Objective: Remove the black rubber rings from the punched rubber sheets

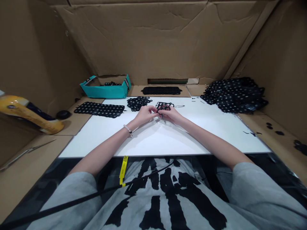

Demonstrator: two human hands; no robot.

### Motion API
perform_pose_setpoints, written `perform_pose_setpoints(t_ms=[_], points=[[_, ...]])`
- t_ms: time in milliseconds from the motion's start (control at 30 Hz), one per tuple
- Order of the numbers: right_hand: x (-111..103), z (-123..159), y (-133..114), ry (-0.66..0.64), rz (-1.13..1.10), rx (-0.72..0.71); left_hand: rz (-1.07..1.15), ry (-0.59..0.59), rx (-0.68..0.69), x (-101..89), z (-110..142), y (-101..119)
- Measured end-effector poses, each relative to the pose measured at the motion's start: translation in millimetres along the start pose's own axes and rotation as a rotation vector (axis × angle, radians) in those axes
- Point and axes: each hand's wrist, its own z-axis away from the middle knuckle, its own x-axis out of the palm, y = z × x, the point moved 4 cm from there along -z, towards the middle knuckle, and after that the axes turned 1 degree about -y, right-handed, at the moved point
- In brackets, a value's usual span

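Over the white board (153,137), my right hand (172,115) is closed round a small black sheet full of round holes (165,104). My left hand (145,115) is pinched at the sheet's left edge, fingertips meeting those of the right hand. What exactly the left fingertips grip is too small to make out. A thin, pointed silvery tool (179,106) lies just behind the right hand, partly covered by it. Close beyond the left hand is a pile of small black rings (137,103).
A dotted black sheet (99,109) lies at the left, near a teal box (105,91) holding black pieces. Another black sheet (161,90) lies at the back. Dotted black sheets (235,94) are heaped at right. Tweezers (28,150) and a yellow bottle (31,111) are far left. Cardboard walls surround the board.
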Motion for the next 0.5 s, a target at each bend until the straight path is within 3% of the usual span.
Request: perform_pose_setpoints(t_ms=[233, 500], points=[[-3.0, 1.5, 3.5, 0.03, 0.049, 0.032, 0.007, 0.103, 0.008, 2.7, 3.0, -4.2], [-4.4, -3.0, 4.3, 0.052, 0.023, 0.029, 0.181, 0.01, -0.111, 5.3, -4.4, -15.6]])
